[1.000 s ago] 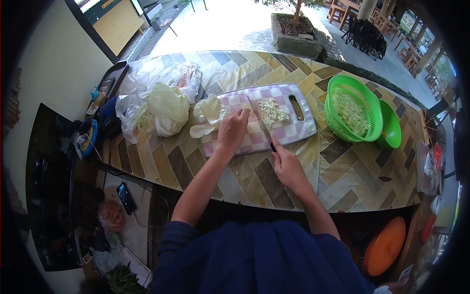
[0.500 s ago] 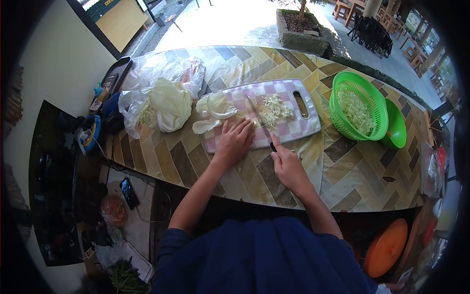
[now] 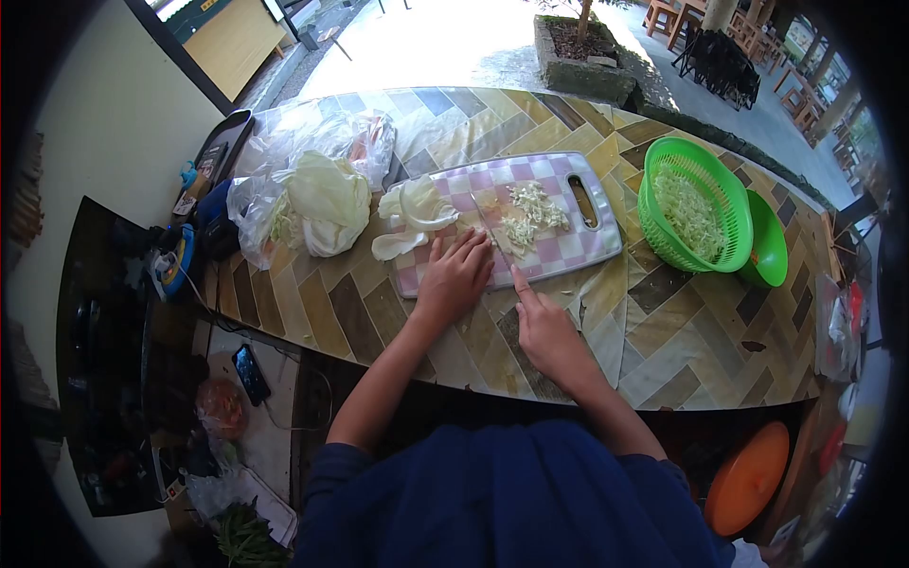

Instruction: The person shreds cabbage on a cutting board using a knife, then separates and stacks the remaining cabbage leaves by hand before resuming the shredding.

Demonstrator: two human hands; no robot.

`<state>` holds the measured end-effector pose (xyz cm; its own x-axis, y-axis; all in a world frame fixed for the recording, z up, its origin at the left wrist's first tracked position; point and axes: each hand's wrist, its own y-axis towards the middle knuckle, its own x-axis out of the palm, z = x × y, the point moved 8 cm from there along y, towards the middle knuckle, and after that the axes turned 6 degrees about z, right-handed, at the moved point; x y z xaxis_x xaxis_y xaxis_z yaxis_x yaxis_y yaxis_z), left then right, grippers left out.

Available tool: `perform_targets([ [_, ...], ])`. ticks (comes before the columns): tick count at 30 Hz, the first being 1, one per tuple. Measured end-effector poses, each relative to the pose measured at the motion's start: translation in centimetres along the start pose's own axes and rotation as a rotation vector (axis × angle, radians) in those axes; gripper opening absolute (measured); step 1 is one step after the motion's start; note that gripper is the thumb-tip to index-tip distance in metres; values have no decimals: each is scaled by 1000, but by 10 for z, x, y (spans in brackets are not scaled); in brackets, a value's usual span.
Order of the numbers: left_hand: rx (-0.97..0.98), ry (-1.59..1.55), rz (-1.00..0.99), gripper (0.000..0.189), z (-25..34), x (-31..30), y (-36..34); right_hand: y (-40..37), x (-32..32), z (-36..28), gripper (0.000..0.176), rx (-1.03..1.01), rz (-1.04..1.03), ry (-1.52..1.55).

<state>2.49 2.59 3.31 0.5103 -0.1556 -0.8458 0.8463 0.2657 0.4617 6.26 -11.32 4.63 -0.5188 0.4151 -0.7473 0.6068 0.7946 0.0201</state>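
Saw right hand [image 3: 552,343] shifted slightly leftward since half a second earlier, with knife [image 3: 491,227] carried along and turned more edge-on. Noted left hand [image 3: 454,276] nearly unchanged in place.

Found left hand low over cutting board [image 3: 574,263], fingers slightly spread, tips just beside blade. Could not tell whether pinching cabbage or only pressing from above. Found right grip closed around knife handle, index finger stretched forward toward blade.

Located chopped cabbage [image 3: 536,210] on board, right of blade. Located loose cabbage leaves [image 3: 423,204] at board's left end, one reaching past edge onto surface [image 3: 667,331]. Placed cabbage head [image 3: 329,204] further left, against clear plastic bag [image 3: 252,220]. Placed green basket [image 3: 670,252] right of board, holding shredded cabbage [image 3: 686,216], with green bowl [image 3: 772,248] just beyond.

Judged leaves light and limp, likely crisp at ribs, slippery if damp, easily torn. Judged best held flat from above, fingertips curled back from blade. Judged chopped bits too loose for pinching, better scooped. Judged knife stiff, safest by handle.

Could not make out cabbage beneath left palm, nor knife handle inside right hand. Saw blade only as thin line, cutting edge unreadable. Found bowl partly hidden behind basket.
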Motion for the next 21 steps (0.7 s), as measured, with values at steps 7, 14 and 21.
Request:
perform_targets([
  [7,-1,-34,4,33,-1,-1,1,21,16,8,59,-10,22,-27],
  [14,11,-104,118,30,-2,-18,3,14,5,14,58,-47,75,9],
  [21,-158,79,288,28,-24,-71,23,15,-7,7,56,-110,139,104],
])
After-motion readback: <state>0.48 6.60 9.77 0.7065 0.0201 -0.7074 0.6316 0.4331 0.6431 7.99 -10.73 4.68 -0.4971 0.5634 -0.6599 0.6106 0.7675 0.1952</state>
